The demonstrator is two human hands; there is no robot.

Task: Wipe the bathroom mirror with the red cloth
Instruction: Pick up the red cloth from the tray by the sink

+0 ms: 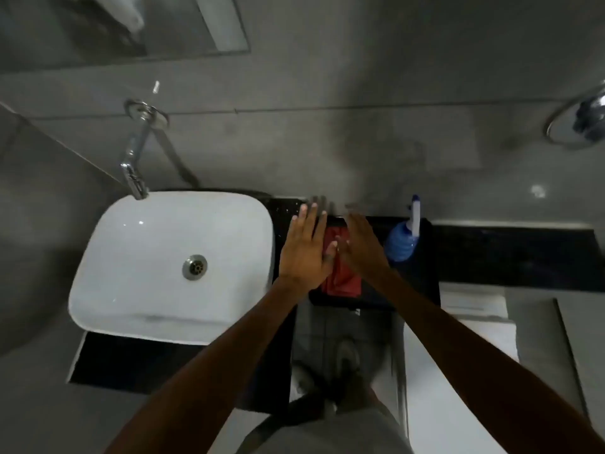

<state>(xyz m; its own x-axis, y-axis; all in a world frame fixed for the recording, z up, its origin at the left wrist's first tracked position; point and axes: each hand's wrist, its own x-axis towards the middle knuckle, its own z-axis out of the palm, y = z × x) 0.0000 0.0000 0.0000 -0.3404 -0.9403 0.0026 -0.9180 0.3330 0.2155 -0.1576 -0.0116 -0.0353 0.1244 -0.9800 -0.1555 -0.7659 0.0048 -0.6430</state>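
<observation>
The red cloth [340, 279] lies folded on the black counter [491, 253], right of the basin. My left hand [306, 249] hovers over its left side, fingers spread, holding nothing. My right hand [361, 247] is over its right side, fingers stretched out, palm turned inward. Both hands cover much of the cloth; whether they touch it is unclear. The mirror [124, 24] hangs on the grey wall at the upper left, only its lower part in view.
A white basin [131, 290] with a chrome wall tap [134, 165] sits left of the cloth. A blue spray bottle [404, 240] stands just right of my right hand. A chrome ring fitting [576, 126] is on the wall at far right.
</observation>
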